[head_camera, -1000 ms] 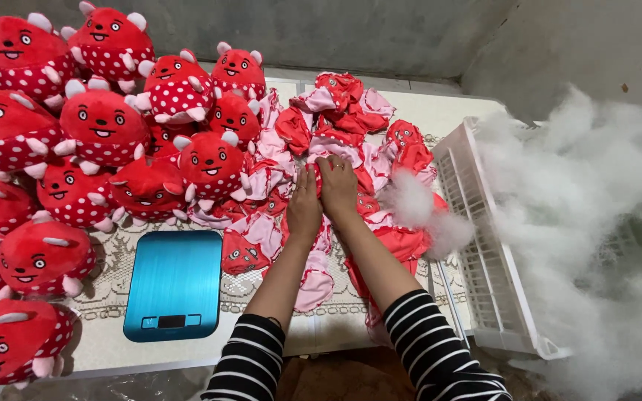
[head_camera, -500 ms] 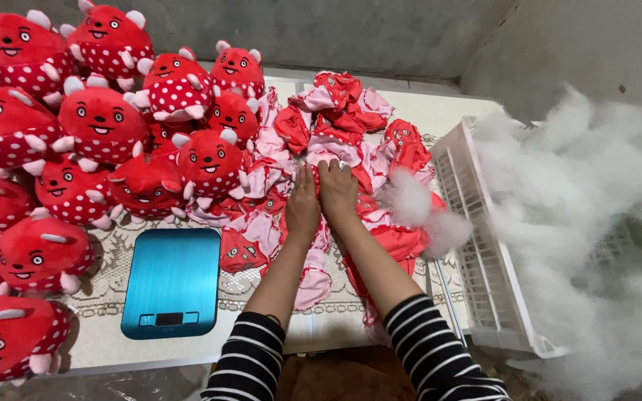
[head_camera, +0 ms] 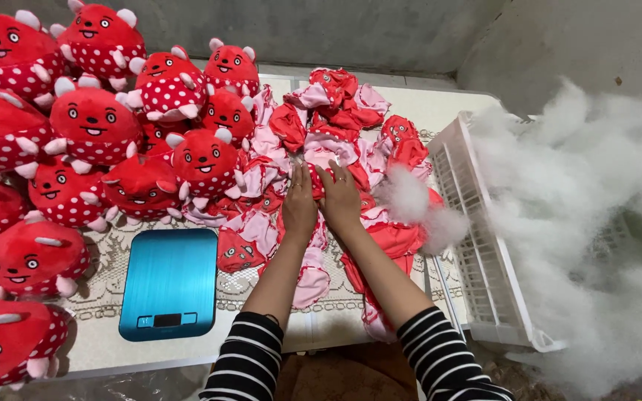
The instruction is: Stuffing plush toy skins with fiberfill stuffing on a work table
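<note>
Both hands pinch one unstuffed red toy skin on the pile of skins.

Fingers of the left hand [head_camera: 300, 204] and right hand [head_camera: 342, 199] press together on the toy skin [head_camera: 316, 182], mid-table atop the flat skins [head_camera: 336, 148]. Risk: loose skins may slide off the table edge [head_camera: 187, 364] if dragged; the stuffing tuft [head_camera: 410, 197] may snag. The white basket [head_camera: 477, 245], tipped on its side, holds nothing visible; stuffing [head_camera: 596, 223] lies heaped beside it.

Two hands [head_camera: 321, 202], one blue scale [head_camera: 169, 282]
</note>
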